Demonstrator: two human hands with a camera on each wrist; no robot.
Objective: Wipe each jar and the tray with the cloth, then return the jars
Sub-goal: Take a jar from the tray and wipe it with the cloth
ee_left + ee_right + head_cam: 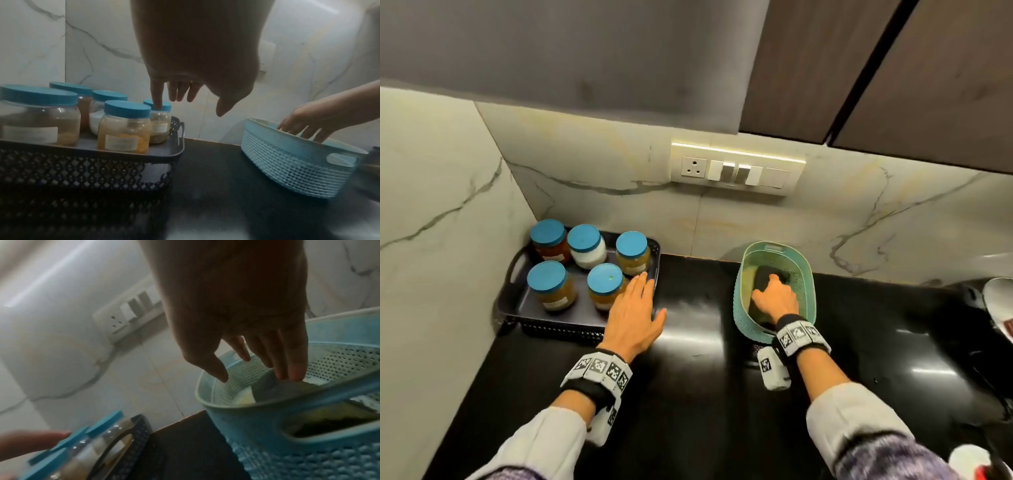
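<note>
Several blue-lidded jars (606, 279) stand on a dark tray (517, 274) in the left corner of the black counter. My left hand (640, 298) hovers flat over the tray's right edge, fingers straight, beside the front right jar (123, 126). In the left wrist view, a fingertip (158, 105) lines up with a far jar's lid; I cannot tell whether it touches. My right hand (774, 294) reaches into a teal basket (808, 284), and its straight fingers (287, 369) touch a dark grey cloth (277, 391) lying inside.
A switch panel (736, 169) sits on the marble back wall, and another marble wall closes off the left side behind the tray. Dark kitchenware with a white rim (996, 301) stands at the far right. Bare black counter (698, 308) lies between tray and basket.
</note>
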